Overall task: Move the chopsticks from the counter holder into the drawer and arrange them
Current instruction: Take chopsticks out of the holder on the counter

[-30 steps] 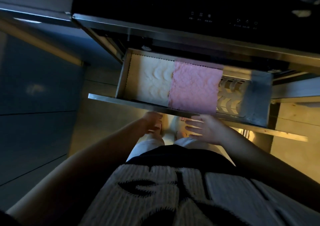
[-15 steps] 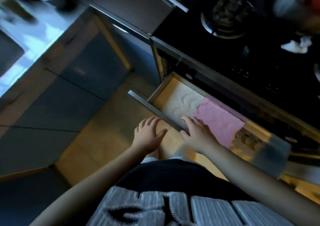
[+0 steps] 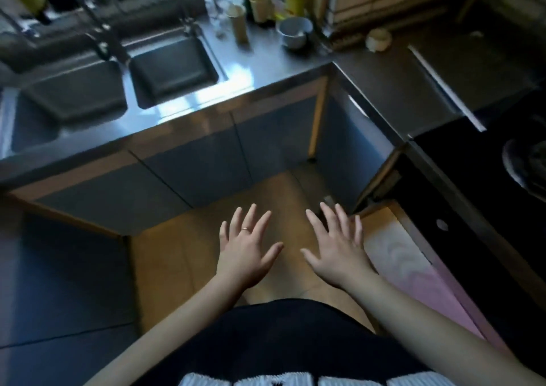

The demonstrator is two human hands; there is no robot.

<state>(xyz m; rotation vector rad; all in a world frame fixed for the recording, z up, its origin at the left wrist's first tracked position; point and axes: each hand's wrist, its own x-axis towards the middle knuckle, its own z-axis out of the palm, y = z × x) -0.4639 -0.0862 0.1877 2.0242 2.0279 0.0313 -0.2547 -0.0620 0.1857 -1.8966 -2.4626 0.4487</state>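
the double sink (image 3: 124,81) sits in the counter (image 3: 266,73) at far left, with a bowl (image 3: 295,32) on the counter to its right. past the corner, the hob (image 3: 472,184) lies at right. the open drawer (image 3: 381,209) is below it, with two mats (image 3: 396,252) side by side inside.

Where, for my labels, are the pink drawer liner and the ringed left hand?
pink drawer liner (image 3: 434,289): head view, its middle.
ringed left hand (image 3: 245,260): head view, back of hand.
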